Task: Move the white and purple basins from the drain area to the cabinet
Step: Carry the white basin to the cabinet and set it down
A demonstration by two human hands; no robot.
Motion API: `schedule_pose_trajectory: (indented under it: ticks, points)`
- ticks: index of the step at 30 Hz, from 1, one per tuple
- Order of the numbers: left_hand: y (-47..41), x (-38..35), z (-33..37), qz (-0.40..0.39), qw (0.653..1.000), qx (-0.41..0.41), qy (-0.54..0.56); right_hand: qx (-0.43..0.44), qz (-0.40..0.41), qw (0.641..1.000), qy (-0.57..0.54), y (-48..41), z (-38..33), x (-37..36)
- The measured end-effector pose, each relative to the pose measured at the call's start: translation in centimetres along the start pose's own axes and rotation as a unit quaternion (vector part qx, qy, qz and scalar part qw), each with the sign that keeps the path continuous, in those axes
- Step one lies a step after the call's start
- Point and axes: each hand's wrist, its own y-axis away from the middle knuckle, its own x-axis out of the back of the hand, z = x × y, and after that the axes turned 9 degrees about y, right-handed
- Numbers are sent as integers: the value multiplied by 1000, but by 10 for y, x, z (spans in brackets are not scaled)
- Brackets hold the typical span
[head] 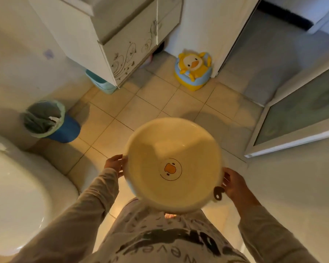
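I hold a round white basin (171,149) in front of my body, above the tiled floor; a duck face is printed on its inner bottom. My left hand (114,164) grips its left rim and my right hand (234,184) grips its right rim beside a small hanging tab. The cabinet (122,40) with a floral pattern on its doors stands at the far upper left, doors closed. No purple basin is visible.
A toilet (15,186) fills the lower left. A blue bin (47,120) with a liner stands beside it. A yellow duck potty (194,70) sits by the far wall. A glass door (300,111) is on the right, an open doorway beyond.
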Motion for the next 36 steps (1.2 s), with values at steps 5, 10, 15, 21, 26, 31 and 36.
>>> schedule_pose_trajectory:
  ticks: [5, 10, 15, 21, 26, 31, 36]
  points:
    - [-29, -37, 72, -35, 999, -1, -39, -5, 37, 998, -44, -13, -49, -27]
    - [-58, -82, 135, -65, 994, -12, -82, 8, 56, 994, -97, -22, -93, -46]
    - [-81, -135, 179, -86, 991, 0, -106, 18, 64, 991, -119, -48, -140, -47]
    - [-113, -213, 209, -69, 994, -6, -88, 4, 52, 994, -98, -119, -215, -39]
    - [-124, -265, 215, -19, 999, 14, -29, 2, 29, 999, -28, -175, -297, -33]
    - [-129, -308, 212, 19, 997, 40, 67, 38, -9, 997, 72, -222, -394, -33]
    - [-128, -336, 211, 50, 986, 75, 139, 61, -46, 986, 145, -260, -468, -57]
